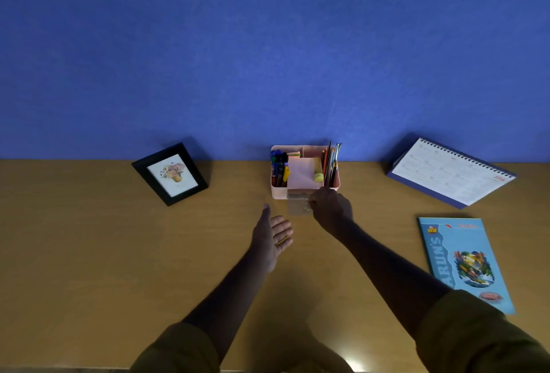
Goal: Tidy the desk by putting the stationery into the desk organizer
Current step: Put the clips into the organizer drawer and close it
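Organizer (303, 191): pink box by the blue wall, just past the right hand (330, 208).
Right hand: reaches to the front of the organizer. Its fingers bend down at a clear little drawer (297, 208) that sticks out. It is too dark to tell if they hold anything.
Other hand: the left hand (272, 238) is flat and wide, thumb pointing away, over the desk (89, 253), a bit nearer than the right hand.
Pens (278, 167): stand in the box's left part, past the left hand.
Pencils (330, 164): stand in the right part, just past the right hand.
Pink notes (300, 173): in the middle part.
Book (464, 262): flat, far right of the right hand.
Calendar (446, 173): far right, by the wall.
Picture frame (171, 174): far left of the left hand.
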{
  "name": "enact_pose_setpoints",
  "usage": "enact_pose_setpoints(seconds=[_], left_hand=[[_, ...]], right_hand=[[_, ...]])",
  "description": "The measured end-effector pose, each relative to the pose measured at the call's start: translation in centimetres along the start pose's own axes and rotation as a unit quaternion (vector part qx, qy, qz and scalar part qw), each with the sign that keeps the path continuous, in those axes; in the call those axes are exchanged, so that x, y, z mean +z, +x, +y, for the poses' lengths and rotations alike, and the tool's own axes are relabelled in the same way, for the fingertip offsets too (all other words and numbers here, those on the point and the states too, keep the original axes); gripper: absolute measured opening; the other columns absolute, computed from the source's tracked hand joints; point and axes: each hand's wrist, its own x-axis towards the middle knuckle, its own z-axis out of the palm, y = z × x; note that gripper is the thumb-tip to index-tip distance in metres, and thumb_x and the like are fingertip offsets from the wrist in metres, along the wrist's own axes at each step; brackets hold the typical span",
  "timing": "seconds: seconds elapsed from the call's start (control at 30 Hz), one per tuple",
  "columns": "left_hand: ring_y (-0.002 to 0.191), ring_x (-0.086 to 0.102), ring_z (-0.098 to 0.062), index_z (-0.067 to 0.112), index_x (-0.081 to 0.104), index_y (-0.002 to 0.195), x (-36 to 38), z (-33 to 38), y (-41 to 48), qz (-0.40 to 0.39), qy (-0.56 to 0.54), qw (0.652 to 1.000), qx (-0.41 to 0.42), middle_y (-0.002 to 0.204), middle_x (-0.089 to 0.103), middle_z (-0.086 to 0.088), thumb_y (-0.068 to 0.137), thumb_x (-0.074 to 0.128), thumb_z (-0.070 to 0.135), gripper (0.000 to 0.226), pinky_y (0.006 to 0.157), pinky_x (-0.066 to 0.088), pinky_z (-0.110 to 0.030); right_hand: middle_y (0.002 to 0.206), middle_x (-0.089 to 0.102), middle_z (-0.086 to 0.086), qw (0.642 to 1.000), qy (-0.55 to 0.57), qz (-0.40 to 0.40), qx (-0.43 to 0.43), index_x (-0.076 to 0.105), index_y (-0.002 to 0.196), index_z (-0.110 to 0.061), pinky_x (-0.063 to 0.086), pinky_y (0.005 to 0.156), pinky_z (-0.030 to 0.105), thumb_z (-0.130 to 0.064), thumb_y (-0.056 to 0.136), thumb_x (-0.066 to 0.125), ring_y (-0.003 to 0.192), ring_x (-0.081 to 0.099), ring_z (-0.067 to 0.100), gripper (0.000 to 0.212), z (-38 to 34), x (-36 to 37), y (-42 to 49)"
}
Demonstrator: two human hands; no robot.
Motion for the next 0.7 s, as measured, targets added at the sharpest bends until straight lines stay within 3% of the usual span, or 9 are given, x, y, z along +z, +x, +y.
enact_pose_setpoints(seconds=[0.17,0.23,0.3,0.37,0.43,0.5,0.57,0.63,0.7], left_hand=[[0.129,0.064,-0.034,0.004,0.057,0.146,0.3,0.4,0.0,-0.013,-0.033,0.999,-0.010,0.144,0.064,-0.019,0.104,0.041,0.070,0.080,0.115,0.048,-0.051],[0.131,0.062,-0.035,0.002,0.054,0.148,0.4,0.6,0.0,-0.018,-0.048,0.999,-0.012,0.146,0.063,-0.021,0.104,0.040,0.070,0.082,0.115,0.047,-0.051],[0.132,0.061,-0.036,0.001,0.053,0.149,0.6,0.7,0.1,-0.021,-0.059,0.998,-0.013,0.146,0.062,-0.021,0.104,0.039,0.070,0.083,0.112,0.048,-0.050],[0.132,0.061,-0.037,0.000,0.053,0.148,0.8,0.8,0.3,-0.026,-0.071,0.997,-0.018,0.145,0.062,-0.023,0.103,0.039,0.072,0.086,0.112,0.047,-0.051],[0.131,0.061,-0.039,-0.003,0.053,0.147,0.9,0.8,0.4,-0.024,-0.086,0.996,-0.023,0.143,0.063,-0.024,0.102,0.039,0.073,0.089,0.114,0.046,-0.051],[0.129,0.061,-0.039,-0.005,0.053,0.145,1.0,0.8,0.6,-0.022,-0.108,0.993,-0.031,0.141,0.064,-0.025,0.101,0.040,0.074,0.092,0.115,0.045,-0.050],[0.130,0.060,-0.040,-0.007,0.051,0.146,1.2,0.8,0.8,-0.024,-0.131,0.990,-0.039,0.141,0.063,-0.026,0.100,0.039,0.076,0.095,0.116,0.044,-0.050],[0.134,0.058,-0.042,-0.008,0.051,0.146,1.3,0.7,1.0,-0.025,-0.150,0.987,-0.044,0.144,0.061,-0.027,0.100,0.037,0.078,0.099,0.118,0.041,-0.051],[0.136,0.056,-0.042,-0.009,0.051,0.145,1.3,0.6,1.2,-0.033,-0.156,0.986,-0.041,0.145,0.060,-0.028,0.099,0.035,0.079,0.100,0.120,0.040,-0.052]], right_hand=[[0.100,0.078,-0.001,0.998,0.060,0.037,0.004,0.075,0.113,-0.019,0.066,0.063,0.034,-0.024,0.100,0.073,0.080,0.077,0.016,0.014,1.1,1.0,0.0],[0.097,0.078,0.000,0.986,0.150,0.075,0.017,0.077,0.108,-0.014,0.064,0.065,0.032,-0.017,0.100,0.071,0.080,0.075,0.014,0.010,1.3,0.7,-0.7],[0.090,0.076,0.000,0.957,0.253,0.113,0.086,0.076,0.098,-0.014,0.057,0.062,0.028,-0.015,0.101,0.069,0.078,0.071,0.013,0.008,1.0,0.6,-1.7],[0.086,0.074,0.004,0.890,0.372,0.108,0.240,0.072,0.089,-0.016,0.056,0.063,0.036,-0.014,0.101,0.063,0.078,0.070,0.023,0.016,0.9,0.9,-2.3],[0.093,0.071,0.013,0.755,0.535,0.052,0.374,0.066,0.085,-0.012,0.059,0.073,0.045,-0.004,0.101,0.056,0.077,0.069,0.027,0.021,1.1,1.1,-2.6],[0.106,0.067,0.019,0.619,0.660,-0.003,0.426,0.064,0.093,-0.004,0.061,0.093,0.043,0.010,0.099,0.051,0.093,0.070,0.028,0.020,1.0,1.0,-3.2],[0.117,0.066,0.024,0.515,0.731,-0.037,0.446,0.063,0.108,0.007,0.057,0.106,0.045,0.024,0.093,0.043,0.114,0.067,0.037,0.030,0.6,0.9,-3.9],[0.119,0.066,0.027,0.473,0.767,-0.055,0.431,0.061,0.114,0.012,0.053,0.109,0.045,0.027,0.093,0.038,0.122,0.064,0.040,0.035,0.0,0.9,-4.3],[0.117,0.067,0.028,0.473,0.778,-0.058,0.410,0.063,0.105,0.013,0.051,0.114,0.045,0.025,0.096,0.040,0.122,0.063,0.040,0.027,-0.7,0.5,-4.3]])
